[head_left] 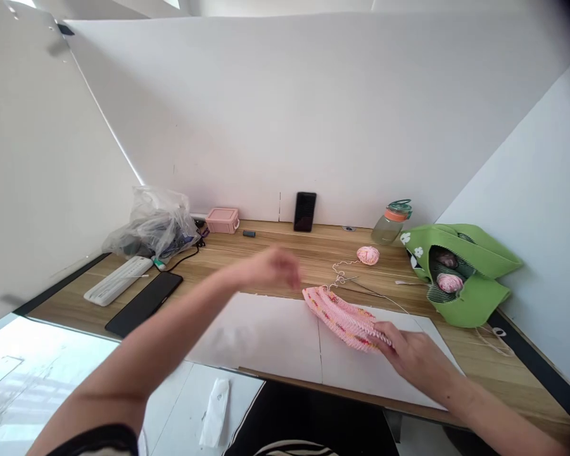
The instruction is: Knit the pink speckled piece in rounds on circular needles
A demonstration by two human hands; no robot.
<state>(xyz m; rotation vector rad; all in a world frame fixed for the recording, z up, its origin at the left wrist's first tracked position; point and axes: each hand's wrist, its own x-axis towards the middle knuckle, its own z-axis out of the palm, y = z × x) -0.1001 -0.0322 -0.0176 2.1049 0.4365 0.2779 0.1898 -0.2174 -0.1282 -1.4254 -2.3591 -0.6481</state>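
My right hand [406,348] pinches the near right end of a pink knitted piece [339,316], flecked with red and yellow. The piece lies partly on a white sheet [270,335]. Just beyond its far left corner, my left hand [278,269] hovers in the air, blurred by motion, so its fingers do not show clearly. From that corner a strand of yarn runs to a small pink yarn ball [368,255]. A thin metallic tool [346,278], perhaps scissors, lies by the strand.
A green felt bag [475,253] at the right holds another pink yarn ball [449,282]. A bottle [388,225], an upright phone [304,211] and a pink box [223,220] stand at the back. Left are a plastic bag [156,221], a power strip [118,280] and a black slab [145,304].
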